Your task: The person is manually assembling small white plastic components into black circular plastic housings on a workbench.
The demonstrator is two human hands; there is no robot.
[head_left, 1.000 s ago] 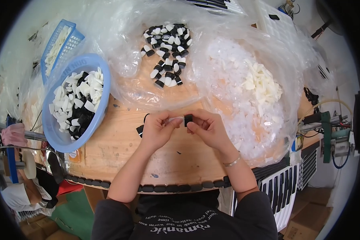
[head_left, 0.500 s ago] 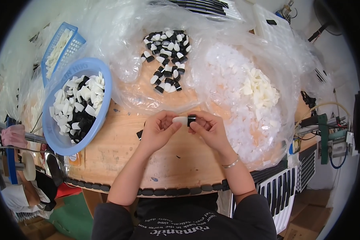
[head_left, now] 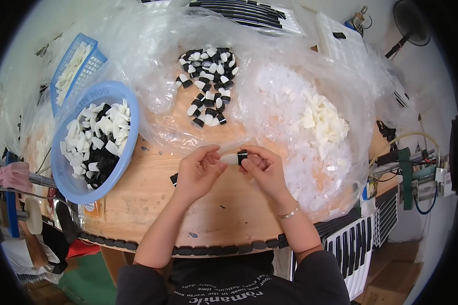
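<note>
In front of me, over the near middle of the table, I have a small white tongue-shaped piece with a black cap on its right end. My right hand pinches the black cap between thumb and fingers. At the white end, my left hand is loosely curled, its thumb against the piece and its fingers slightly raised. A black part lies on the wood, half behind the left wrist. Farther off is a pile of similar capped white pieces.
At left, a blue basin holds loose white and black parts; behind it stands a blue slotted basket. Clear plastic sheeting spreads behind. On the right, plastic carries a cream-white heap. Black pads line the table's near edge.
My left fingers have loosened and lifted a little from the white end. The right hand keeps its pinch on the cap. The whole view has shifted slightly.
</note>
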